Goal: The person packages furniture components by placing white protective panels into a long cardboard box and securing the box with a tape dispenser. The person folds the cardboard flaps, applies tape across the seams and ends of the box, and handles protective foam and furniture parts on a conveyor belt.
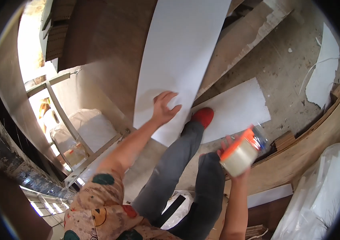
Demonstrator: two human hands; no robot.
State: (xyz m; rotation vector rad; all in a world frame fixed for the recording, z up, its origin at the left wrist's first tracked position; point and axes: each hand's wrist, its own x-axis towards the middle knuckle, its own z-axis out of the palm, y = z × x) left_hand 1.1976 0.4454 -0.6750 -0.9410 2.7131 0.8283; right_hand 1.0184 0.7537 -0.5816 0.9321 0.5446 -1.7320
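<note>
White laminate sheet (178,52): upright; left hand (162,109) flat against its lower edge, fingers (169,96) spread.
Tape dispenser, orange-framed (242,152): right of sheet, gripped by right hand (234,160), fingers curled around it.

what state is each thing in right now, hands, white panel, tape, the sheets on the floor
left hand: open, fingers spread, flat on the white panel
white panel: leaning tilted, lower end by the person's leg
right hand: closed around the tape dispenser
tape dispenser: held up off the floor, orange frame, pale roll loaded
white sheet: lying flat on the floor under the red shoe
torn white piece: on the floor, ragged edge
</note>
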